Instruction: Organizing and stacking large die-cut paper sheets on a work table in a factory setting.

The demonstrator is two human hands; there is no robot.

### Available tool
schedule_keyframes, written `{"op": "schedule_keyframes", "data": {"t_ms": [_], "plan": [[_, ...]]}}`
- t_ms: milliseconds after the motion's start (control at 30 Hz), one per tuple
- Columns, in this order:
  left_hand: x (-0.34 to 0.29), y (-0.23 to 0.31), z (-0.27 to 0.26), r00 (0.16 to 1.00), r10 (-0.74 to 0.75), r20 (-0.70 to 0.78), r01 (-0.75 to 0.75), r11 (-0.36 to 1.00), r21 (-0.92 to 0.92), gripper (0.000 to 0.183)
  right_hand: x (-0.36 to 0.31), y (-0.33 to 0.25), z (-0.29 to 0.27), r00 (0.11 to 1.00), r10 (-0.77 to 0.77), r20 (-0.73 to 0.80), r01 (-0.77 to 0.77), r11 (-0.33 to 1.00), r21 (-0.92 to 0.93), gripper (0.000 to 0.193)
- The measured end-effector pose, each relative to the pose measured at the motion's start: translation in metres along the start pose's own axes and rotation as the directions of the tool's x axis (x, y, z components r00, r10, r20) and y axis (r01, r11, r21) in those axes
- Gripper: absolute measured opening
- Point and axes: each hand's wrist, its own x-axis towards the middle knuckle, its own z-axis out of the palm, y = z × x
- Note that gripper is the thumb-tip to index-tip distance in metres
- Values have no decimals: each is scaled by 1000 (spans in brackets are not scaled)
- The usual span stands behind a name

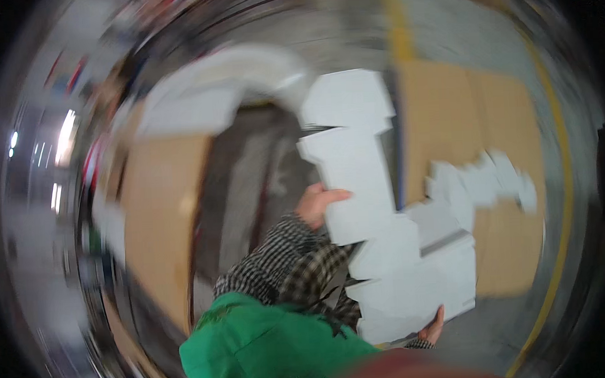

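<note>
Spread out in front of me is a flat white cardboard box blank with notched flaps along its edges. My left hand grips its left edge, thumb laid over the top face and fingers hidden beneath. At the near right corner, my right hand holds the blank's lower edge; only part of that hand shows. More white flaps extend to the right over a brown cardboard sheet. Whether they belong to the held blank or to another one, I cannot tell.
To the left stands a brown cardboard surface with white sheets at its far end. A white rounded object, blurred, lies beyond. Yellow lines mark the grey floor. A green garment covers the near edge.
</note>
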Motion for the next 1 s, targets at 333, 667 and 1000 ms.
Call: {"op": "schedule_keyframes", "data": {"t_ms": [333,667,1000], "plan": [[-456,-167,-233,711,199,-674,-559,742,-371,54,-56,80,180,767,256,588,332,627,-705,65],[-622,-238,-226,126,-133,-983,-946,284,-159,53,-311,291,365,445,524,726,818,93,-568,61],[-721,-236,-357,6,-92,-996,-849,525,-54,31,-373,444,369,291,538,791,819,287,-496,60]]}}
